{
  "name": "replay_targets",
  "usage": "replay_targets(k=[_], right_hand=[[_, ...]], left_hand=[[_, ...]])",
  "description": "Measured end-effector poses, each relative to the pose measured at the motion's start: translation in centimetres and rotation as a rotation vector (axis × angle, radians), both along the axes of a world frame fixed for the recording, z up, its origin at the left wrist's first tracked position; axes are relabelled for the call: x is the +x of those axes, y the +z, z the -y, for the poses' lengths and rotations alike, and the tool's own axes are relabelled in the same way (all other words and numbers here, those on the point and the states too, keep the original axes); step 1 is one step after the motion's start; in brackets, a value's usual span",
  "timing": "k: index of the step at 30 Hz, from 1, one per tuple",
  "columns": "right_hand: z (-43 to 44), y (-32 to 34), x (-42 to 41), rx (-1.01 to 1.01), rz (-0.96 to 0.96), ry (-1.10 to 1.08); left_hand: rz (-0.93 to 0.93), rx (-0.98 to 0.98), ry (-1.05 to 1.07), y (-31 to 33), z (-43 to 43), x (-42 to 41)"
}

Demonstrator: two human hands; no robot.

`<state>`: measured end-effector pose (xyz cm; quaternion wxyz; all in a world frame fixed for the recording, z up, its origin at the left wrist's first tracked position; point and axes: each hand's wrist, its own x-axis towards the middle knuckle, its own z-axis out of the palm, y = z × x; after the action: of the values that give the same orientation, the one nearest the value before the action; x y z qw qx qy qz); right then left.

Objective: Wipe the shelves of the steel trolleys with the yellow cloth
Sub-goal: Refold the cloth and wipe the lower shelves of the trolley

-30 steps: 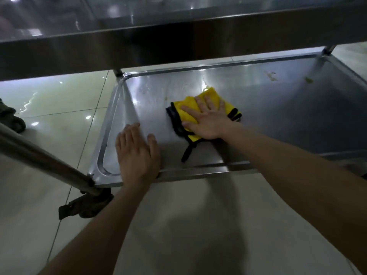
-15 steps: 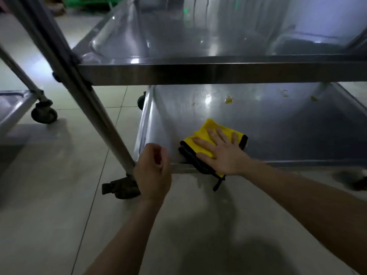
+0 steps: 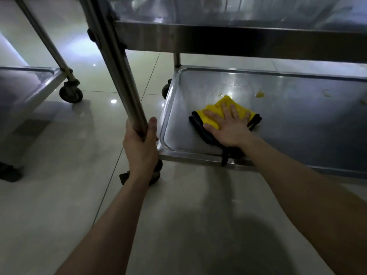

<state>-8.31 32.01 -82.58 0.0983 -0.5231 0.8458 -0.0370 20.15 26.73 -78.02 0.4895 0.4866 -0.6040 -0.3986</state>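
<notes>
The yellow cloth (image 3: 215, 111), edged in black, lies folded on the bottom shelf (image 3: 297, 120) of the steel trolley, near its front left corner. My right hand (image 3: 228, 126) presses flat on the cloth with fingers spread. My left hand (image 3: 142, 143) is wrapped around the trolley's front left leg (image 3: 117, 68), just above the caster. Yellowish stains (image 3: 260, 94) dot the shelf beyond the cloth. The upper shelf (image 3: 238, 39) spans the top of the view.
A second steel trolley (image 3: 25, 86) stands at the left with a caster wheel (image 3: 71, 94) on the glossy tiled floor (image 3: 59, 175). The upper shelf overhangs the bottom one. A black caster brake (image 3: 124, 178) sits under my left wrist.
My left hand left the shelf's front rim and took hold of the trolley leg. The cloth under my right hand slid toward the front, then back a little. My view pulled back.
</notes>
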Motion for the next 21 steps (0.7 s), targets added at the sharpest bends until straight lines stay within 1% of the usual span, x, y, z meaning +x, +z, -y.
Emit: replay_targets(k=[3, 5, 7, 9, 12, 16, 19, 21], right_hand=[[6.7, 0.2, 0.3, 0.034, 0.013, 0.012], [10.4, 0.1, 2.8, 0.021, 0.024, 0.067], [12.3, 0.1, 5.9, -0.009, 0.033, 0.131], [12.4, 0.0, 8.3, -0.031, 0.027, 0.177], [9.0, 0.0, 10.1, -0.085, 0.038, 0.259], [1.5, -0.1, 12.2, -0.13, 0.05, 0.38], [-4.0, 0.6, 11.2, -0.147, -0.005, 0.456], [-7.1, 1.4, 10.0, -0.145, -0.004, 0.452]], left_hand=[[-0.005, -0.037, -0.026, -0.7, 0.4, 0.1], [0.005, -0.058, -0.037, -0.8, 0.6, 0.3], [0.02, -0.086, -0.035, -1.0, 0.8, 0.5], [0.009, -0.095, -0.025, -1.1, 1.1, 0.5], [-0.028, -0.087, -0.017, -1.3, 1.4, 0.5], [-0.023, -0.062, 0.019, -1.0, 1.5, 0.4], [-0.007, -0.004, 0.009, -0.8, 1.3, 0.4], [-0.002, 0.025, -0.007, -0.8, 1.3, 0.5]])
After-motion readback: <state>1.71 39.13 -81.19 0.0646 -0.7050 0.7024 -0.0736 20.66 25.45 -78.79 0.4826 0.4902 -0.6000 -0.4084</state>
